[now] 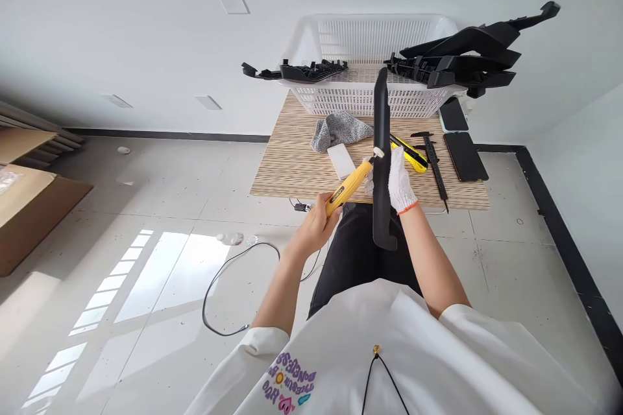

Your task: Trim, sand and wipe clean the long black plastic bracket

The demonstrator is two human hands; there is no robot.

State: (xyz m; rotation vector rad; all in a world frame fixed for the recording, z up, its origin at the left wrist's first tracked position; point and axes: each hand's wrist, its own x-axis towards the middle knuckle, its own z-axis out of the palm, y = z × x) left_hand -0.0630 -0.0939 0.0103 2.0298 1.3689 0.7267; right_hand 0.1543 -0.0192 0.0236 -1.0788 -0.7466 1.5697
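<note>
My left hand (317, 224), bare, is wrapped around the yellow body of a rotary tool (351, 186). The tool's round white tip (378, 152) is at the left side of a long black plastic trim piece (382, 188); whether it touches cannot be made out. My right hand (401, 181), in a white knit glove with an orange cuff edge, grips that trim piece around its middle and holds it upright over the table's front edge. Part of the gloved fingers is hidden behind the piece. Beside the tool lie a white block (341, 161) and a grey cloth (338, 130).
A white plastic basket (331, 102) at the table's back holds black trim pieces (467, 55) jutting past its sides. A yellow utility knife (416, 160), black calipers (435, 165) and two phones (466, 157) lie right. On the floor are a cable (207, 308), a bottle (231, 238) and a cardboard box (36, 214).
</note>
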